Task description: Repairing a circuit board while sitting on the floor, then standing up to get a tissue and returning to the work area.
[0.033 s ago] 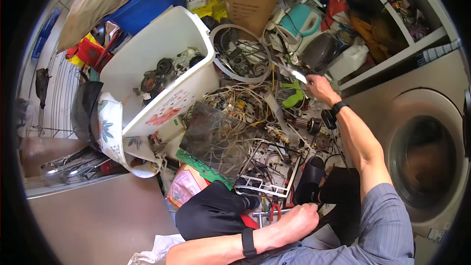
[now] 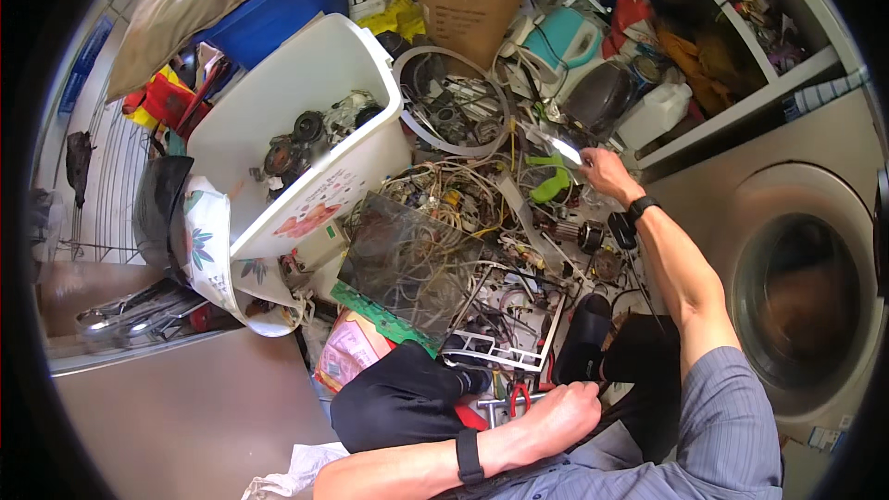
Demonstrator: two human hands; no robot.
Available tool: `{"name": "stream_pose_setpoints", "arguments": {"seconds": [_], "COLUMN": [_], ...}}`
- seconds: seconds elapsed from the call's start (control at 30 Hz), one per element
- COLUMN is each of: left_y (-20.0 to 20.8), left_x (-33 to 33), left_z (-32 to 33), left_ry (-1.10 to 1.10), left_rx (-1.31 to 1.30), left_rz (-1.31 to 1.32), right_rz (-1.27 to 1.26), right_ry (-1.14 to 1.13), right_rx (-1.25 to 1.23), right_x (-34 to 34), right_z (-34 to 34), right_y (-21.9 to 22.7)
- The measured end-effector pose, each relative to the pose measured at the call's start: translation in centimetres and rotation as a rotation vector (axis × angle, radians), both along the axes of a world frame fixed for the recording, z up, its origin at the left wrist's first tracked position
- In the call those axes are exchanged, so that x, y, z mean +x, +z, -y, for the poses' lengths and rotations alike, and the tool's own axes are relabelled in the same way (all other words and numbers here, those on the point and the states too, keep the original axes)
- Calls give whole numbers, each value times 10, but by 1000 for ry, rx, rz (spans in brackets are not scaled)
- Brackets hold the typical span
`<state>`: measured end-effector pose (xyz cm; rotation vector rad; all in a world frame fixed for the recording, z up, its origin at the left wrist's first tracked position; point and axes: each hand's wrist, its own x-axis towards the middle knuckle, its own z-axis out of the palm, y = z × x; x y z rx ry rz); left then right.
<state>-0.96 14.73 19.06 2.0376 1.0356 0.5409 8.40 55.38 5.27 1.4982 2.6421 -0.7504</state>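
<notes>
My right hand [image 2: 607,172] reaches out over the clutter, closed on a bright, narrow strip [image 2: 563,150] whose exact kind is lost in glare. Just left of that hand lies a bright green plastic piece [image 2: 551,183]. My left hand [image 2: 572,413] rests low by my lap with its fingers curled in. What it holds, if anything, is hidden. Close to its left are red-handled pliers [image 2: 520,398] and a T-shaped metal tool [image 2: 493,407], partly covered by the forearm.
A large white bin [image 2: 324,162] holding dark round parts stands at the left. Tangled cables [image 2: 435,194], a dark translucent sheet [image 2: 398,264] and a white frame [image 2: 505,352] cover the floor. A washing machine [image 2: 741,181] is at the right, a cardboard box [image 2: 472,14] behind.
Hardly anything differs; my right hand and the strip sit a few pixels lower, while my left hand stays in place.
</notes>
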Motion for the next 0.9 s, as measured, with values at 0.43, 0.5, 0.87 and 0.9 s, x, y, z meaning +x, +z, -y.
{"name": "stream_pose_setpoints", "arguments": {"seconds": [0.43,0.5,0.87,0.9], "left_y": [-11,-17,-19,-19], "left_x": [7,14,14,10], "left_z": [-1,-6,-10,-7], "left_ry": [-41,-53,-16,0], "left_rx": [87,87,57,44], "left_rz": [-212,-223,-278,-290], "right_rz": [-255,-268,-494,-402], "right_ry": [-60,-18,-50,72], "right_rx": [-59,-57,206,126], "right_x": [63,69,40,30], "right_z": [182,193,192,195], "right_y": [-45,-55,-40,-33]}}
